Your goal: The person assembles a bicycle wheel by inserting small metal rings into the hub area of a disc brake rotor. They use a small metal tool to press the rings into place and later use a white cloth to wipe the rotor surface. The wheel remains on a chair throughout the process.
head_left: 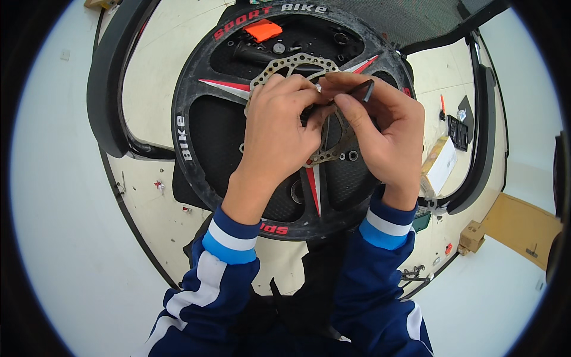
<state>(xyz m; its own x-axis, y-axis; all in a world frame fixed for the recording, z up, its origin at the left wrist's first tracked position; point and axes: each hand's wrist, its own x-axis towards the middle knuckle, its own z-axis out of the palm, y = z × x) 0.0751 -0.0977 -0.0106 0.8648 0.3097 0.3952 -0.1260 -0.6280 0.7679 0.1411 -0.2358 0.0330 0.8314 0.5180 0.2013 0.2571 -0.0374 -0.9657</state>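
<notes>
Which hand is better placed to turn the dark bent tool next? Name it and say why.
Probably the right hand: the dark bent tool lies between its thumb and fingers, while the left hand reaches over the perforated disc.

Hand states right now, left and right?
Left hand: curled over the perforated disc; whether it grips anything can't be told.
Right hand: closed, holding a dark bent tool, likely a hex key.
</notes>
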